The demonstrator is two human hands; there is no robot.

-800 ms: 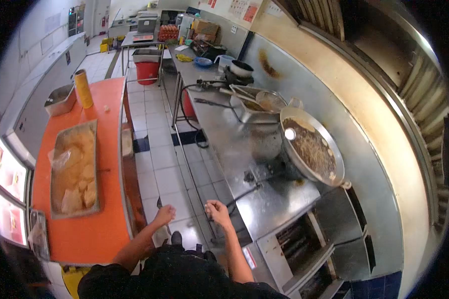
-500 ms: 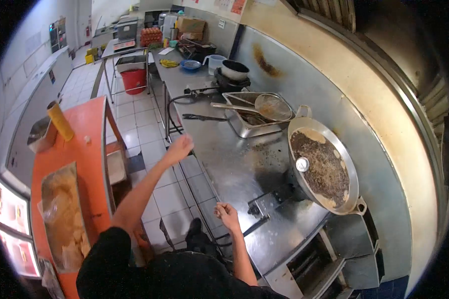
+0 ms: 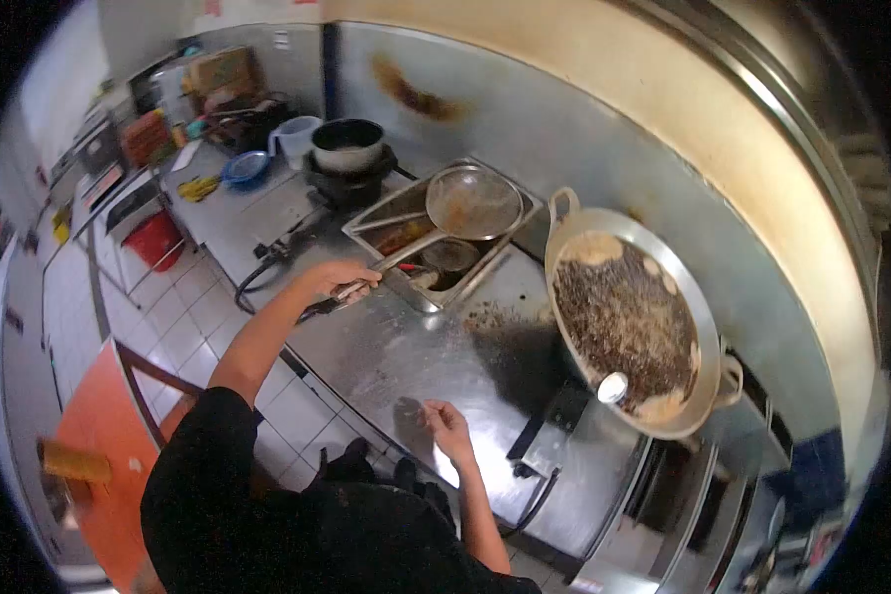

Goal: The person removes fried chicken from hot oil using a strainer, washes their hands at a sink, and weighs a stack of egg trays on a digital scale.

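Note:
My left hand [image 3: 345, 281] is closed around the metal handle of a long-handled round mesh strainer [image 3: 473, 203]. The strainer's bowl lies over a rectangular steel tray [image 3: 428, 299] holding dark utensils and oily residue. A dark, slim tool [image 3: 317, 309] shows just under my left hand, partly covered by it. My right hand [image 3: 450, 433] hovers over the front of the steel counter, fingers loosely bent and apart, with nothing visible in them. To the right stands a large two-handled wok [image 3: 715, 342] of dark, bubbling oil with pale foam. A small round shiny metal object [image 3: 612, 387] shows at its near edge.
Behind the tray, a black pot [image 3: 347, 147] sits on a burner, beside a clear jug [image 3: 295, 139] and a blue bowl [image 3: 245, 168]. An orange table [image 3: 99, 436] with a yellow cylinder [image 3: 75, 461] stands at left. A red bucket [image 3: 154, 241] is on the floor.
My left hand has moved from above the floor gap to the strainer's handle and closed on it. The view has turned right towards the wok. My right hand's fingers have loosened.

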